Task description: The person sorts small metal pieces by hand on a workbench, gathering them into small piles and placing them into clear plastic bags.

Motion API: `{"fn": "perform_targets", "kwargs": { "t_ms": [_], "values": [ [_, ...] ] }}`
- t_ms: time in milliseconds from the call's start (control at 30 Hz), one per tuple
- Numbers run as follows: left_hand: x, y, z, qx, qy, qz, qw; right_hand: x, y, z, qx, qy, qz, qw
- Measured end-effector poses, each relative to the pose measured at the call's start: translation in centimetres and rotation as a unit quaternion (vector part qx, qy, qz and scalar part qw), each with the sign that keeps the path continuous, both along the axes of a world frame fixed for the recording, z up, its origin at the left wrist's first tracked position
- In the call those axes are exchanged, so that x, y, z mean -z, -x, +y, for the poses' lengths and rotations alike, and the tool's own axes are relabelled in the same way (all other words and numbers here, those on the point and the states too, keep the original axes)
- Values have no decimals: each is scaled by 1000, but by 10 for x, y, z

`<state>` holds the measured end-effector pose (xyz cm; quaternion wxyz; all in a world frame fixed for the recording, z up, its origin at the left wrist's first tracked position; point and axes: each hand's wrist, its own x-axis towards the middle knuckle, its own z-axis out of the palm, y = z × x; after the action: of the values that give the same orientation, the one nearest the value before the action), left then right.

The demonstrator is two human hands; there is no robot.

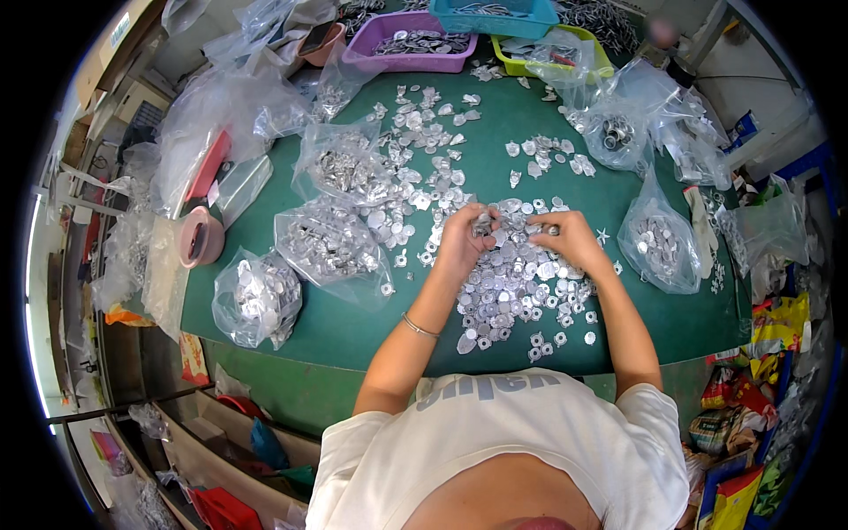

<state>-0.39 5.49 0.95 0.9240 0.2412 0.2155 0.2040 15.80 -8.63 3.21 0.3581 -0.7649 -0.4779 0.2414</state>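
A wide heap of small silver metal pieces (503, 283), many round and flat, lies on the green table (548, 106) in front of me. Over the heap's far left part, my left hand (465, 237) is closed around a few small metal pieces (482, 224). At its right, my right hand (570, 238) pinches a small metal piece (549, 230) between thumb and fingers. Both hands are just above the heap, a short gap apart. The exact shape of the held pieces is too small to make out.
Clear bags of metal pieces (329, 243) stand on the left, another bag (658, 238) on the right. A purple basket (411, 53), a blue basket (495, 19) and a yellow-green tray (552, 62) line the far edge. A pink cup (201, 238) sits at the left.
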Motion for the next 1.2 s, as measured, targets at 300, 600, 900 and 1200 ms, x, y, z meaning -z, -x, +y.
{"fn": "perform_targets", "kwargs": {
  "t_ms": [300, 600, 900, 1200],
  "values": [
    [12, -3, -9, -105, -699, 197, 680, 4, -16, -2, -1, -117, 547, 829],
    [8, -17, -7, 20, -782, 322, 533, 18, 3, 22, -46, -108, -101, 988],
    [7, 0, 14, -15, -246, 98, 964, 3, -18, 23, 22, -149, 539, 829],
    [7, 12, 13, -46, 85, -56, 994, 23, -33, 76, 110, -43, -1, 993]
  ]
}}
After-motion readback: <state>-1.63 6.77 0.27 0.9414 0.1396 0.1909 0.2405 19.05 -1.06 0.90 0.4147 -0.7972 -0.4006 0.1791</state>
